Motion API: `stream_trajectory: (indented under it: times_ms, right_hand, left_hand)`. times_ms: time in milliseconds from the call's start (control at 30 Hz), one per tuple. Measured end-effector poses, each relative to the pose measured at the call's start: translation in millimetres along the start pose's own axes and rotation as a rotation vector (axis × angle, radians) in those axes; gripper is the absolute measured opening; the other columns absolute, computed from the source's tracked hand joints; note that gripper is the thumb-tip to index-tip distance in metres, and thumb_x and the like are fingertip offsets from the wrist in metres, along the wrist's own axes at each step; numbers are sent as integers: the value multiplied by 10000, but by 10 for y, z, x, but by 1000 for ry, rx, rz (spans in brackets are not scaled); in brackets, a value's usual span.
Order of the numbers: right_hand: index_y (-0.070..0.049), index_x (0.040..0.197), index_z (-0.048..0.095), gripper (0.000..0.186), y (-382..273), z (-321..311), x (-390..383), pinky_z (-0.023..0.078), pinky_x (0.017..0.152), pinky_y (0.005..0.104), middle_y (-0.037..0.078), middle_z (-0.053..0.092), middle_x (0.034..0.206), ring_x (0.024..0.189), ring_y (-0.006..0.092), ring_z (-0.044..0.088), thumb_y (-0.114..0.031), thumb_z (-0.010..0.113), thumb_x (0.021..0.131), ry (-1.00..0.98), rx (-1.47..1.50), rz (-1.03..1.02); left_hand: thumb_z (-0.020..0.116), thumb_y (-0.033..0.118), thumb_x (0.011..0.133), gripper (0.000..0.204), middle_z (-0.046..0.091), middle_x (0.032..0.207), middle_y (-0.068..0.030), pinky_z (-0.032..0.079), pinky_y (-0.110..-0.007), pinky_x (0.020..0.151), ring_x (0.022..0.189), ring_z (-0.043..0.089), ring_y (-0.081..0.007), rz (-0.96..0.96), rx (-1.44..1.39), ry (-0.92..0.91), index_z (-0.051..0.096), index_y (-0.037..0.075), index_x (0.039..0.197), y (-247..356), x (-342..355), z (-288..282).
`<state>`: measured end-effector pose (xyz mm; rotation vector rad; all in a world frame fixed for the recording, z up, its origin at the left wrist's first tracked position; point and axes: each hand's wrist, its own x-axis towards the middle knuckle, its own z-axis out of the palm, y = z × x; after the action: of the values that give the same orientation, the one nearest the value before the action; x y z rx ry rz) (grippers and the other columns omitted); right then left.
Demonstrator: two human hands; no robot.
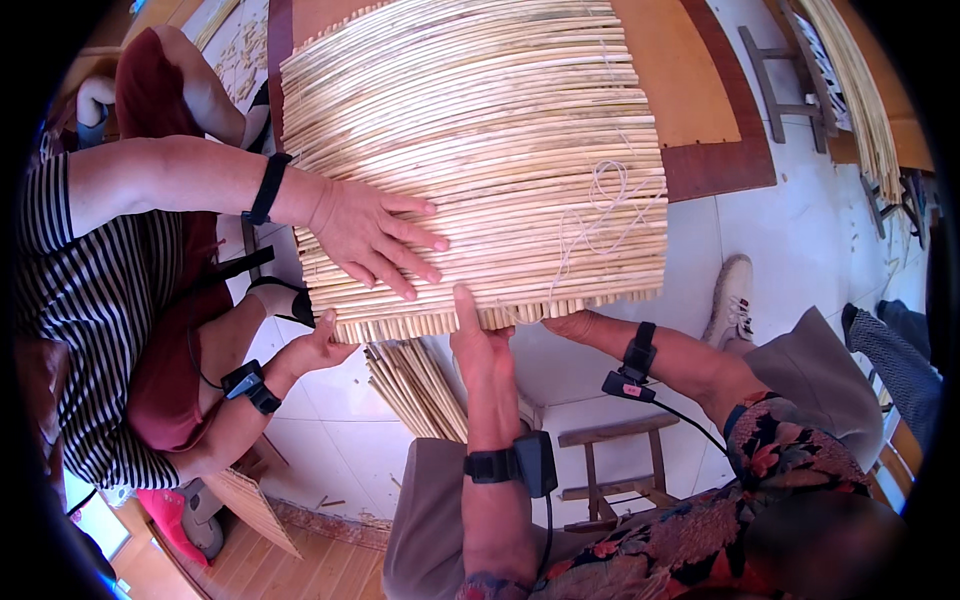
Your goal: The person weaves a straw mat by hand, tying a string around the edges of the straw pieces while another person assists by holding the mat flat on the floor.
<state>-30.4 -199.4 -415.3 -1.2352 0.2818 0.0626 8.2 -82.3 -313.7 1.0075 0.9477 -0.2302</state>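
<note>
A mat of pale, thin sticks point(480, 150) lies over a table, its near edge jutting past it. A loose white string point(605, 205) curls on its right side. My left hand point(482, 335) grips the near edge, thumb on top and fingers underneath. To its right, my right hand point(572, 326) reaches under the same edge, its fingers hidden below the sticks. A co-worker in a striped shirt rests one flat hand point(380, 235) on the mat and has the other hand point(318, 345) at its near left corner.
The brown and orange tabletop point(690, 90) shows beyond the mat. A bundle of loose sticks point(415, 385) stands beneath the near edge. A small wooden stool point(620, 460) is near my legs. More long sticks point(860, 100) lie at the far right.
</note>
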Motion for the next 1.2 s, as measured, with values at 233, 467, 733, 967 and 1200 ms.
stream_trajectory:
  times_ms: [233, 467, 733, 967, 1200]
  right_hand:
    - [-70, 1171, 500, 416, 239, -136, -72, 420, 886, 350, 107, 532, 1137, 1034, 240, 509, -193, 631, 796, -37, -75, 23]
    - [-70, 1163, 505, 406, 380, -214, -120, 423, 880, 349, 106, 537, 1126, 1023, 241, 514, -190, 630, 796, -83, -154, 28]
    - [-71, 1154, 510, 395, 459, -226, -141, 426, 873, 347, 106, 542, 1113, 1010, 241, 519, -188, 628, 795, -151, -237, 21]
    - [-72, 1146, 515, 385, 337, -264, -54, 429, 868, 346, 105, 547, 1101, 999, 242, 524, -186, 627, 795, -198, -324, -40]
    - [-72, 1138, 520, 375, 418, -258, -83, 432, 862, 345, 105, 552, 1090, 988, 242, 528, -183, 626, 795, -232, -379, -44]
  left_hand:
    - [583, 415, 834, 477, 586, 891, -52, 373, -263, 476, 665, 529, -133, -3, 9, -86, 468, 52, 1121, -16, 8, -21]
    - [575, 479, 818, 579, 544, 1112, -22, 448, -299, 689, 933, 539, -146, -64, 18, -124, 410, 113, 1235, 7, -32, 40]
    - [581, 465, 820, 588, 521, 1155, -29, 458, -334, 740, 976, 531, -166, -79, 12, -115, 395, 111, 1252, -19, 7, 14]
    - [577, 456, 825, 596, 518, 1160, -31, 456, -326, 760, 990, 524, -165, -104, -1, -142, 380, 101, 1262, -16, -68, 31]
    - [578, 456, 823, 609, 509, 1183, -35, 455, -328, 795, 1029, 512, -171, -105, -13, -147, 372, 103, 1275, 1, -19, 34]
